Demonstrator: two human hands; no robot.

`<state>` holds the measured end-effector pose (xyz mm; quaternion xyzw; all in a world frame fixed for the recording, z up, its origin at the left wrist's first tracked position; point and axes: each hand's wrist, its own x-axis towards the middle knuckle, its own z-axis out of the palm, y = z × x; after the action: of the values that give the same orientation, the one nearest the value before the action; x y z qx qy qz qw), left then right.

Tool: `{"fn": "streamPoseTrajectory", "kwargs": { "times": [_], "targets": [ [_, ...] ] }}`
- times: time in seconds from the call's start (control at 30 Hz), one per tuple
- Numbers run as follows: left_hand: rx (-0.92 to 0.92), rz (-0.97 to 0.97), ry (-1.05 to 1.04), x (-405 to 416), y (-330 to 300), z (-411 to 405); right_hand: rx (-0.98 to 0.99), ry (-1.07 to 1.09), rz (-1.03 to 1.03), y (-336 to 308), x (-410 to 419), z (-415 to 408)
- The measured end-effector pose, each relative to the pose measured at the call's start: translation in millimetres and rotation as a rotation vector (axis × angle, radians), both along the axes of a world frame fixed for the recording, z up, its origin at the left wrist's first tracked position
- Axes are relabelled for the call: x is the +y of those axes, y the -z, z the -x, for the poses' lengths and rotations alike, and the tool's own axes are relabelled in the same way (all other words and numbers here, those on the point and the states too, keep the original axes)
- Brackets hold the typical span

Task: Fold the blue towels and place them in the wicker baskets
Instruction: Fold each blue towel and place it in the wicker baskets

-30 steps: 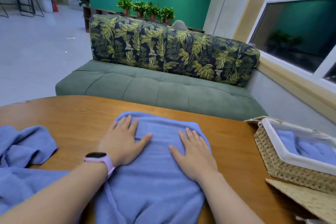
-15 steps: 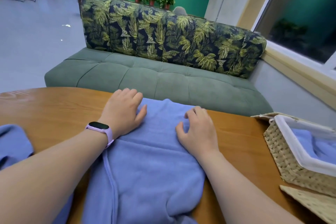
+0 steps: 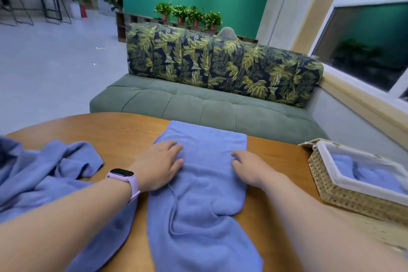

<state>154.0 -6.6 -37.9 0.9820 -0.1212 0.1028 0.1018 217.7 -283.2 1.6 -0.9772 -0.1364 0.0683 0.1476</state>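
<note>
Both hands slide nearer on terry blue towel [image 3: 205,183] | left hand [image 3: 159,164], right hand [image 3: 249,166] flat, fingers relaxed | woven wicker basket [image 3: 344,192] at bench [image 3: 106,130] right edge

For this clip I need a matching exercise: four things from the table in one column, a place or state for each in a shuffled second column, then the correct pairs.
Things:
1. towel under the hands
2. crumpled towel
3. wicker basket
4. watch

Places or states:
A. on the left wrist
B. bunched at the table's left side
C. at the table's right edge, blue towel inside
D. spread lengthwise in the middle, left hand and right hand on it

Pairs: 1-D, 2-B, 3-C, 4-A
</note>
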Motion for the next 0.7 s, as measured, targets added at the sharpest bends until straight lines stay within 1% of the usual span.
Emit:
{"fn": "streamPoseTrajectory", "kwargs": {
  "times": [0.07, 0.1, 0.17, 0.2, 0.27, 0.33, 0.4, 0.5, 0.57, 0.63, 0.7],
  "targets": [
    [-0.053, 0.093, 0.082, -17, -12, 39, -0.114, 0.074, -0.025, -1, -13, 40],
    [-0.060, 0.117, 0.133, -28, -18, 59, -0.124, 0.114, -0.056, 2, -19, 61],
    [-0.035, 0.130, 0.223, -55, -32, 97, -0.041, 0.185, -0.166, 8, -23, 100],
    [-0.014, 0.110, 0.267, -69, -36, 114, 0.004, 0.232, -0.257, 12, -23, 117],
    [0.042, 0.013, 0.324, -93, -40, 139, 0.048, 0.290, -0.422, 17, -22, 142],
    [0.141, -0.053, 0.309, -107, -42, 155, 0.064, 0.265, -0.480, 19, -23, 162],
    [0.226, -0.076, 0.268, -110, -43, 166, 0.111, 0.261, -0.550, 16, -26, 180],
    [0.335, -0.041, 0.178, -103, -47, 175, 0.239, 0.327, -0.698, 14, -28, 203],
    [0.407, -0.019, 0.116, -95, -48, 179, 0.313, 0.349, -0.747, 14, -25, 214],
    [0.458, -0.019, 0.081, -86, -49, 185, 0.291, 0.335, -0.738, 12, -17, 223],
    [0.469, 0.016, 0.062, -77, -50, 192, 0.213, 0.281, -0.745, 7, -9, 230]
  ]
}}
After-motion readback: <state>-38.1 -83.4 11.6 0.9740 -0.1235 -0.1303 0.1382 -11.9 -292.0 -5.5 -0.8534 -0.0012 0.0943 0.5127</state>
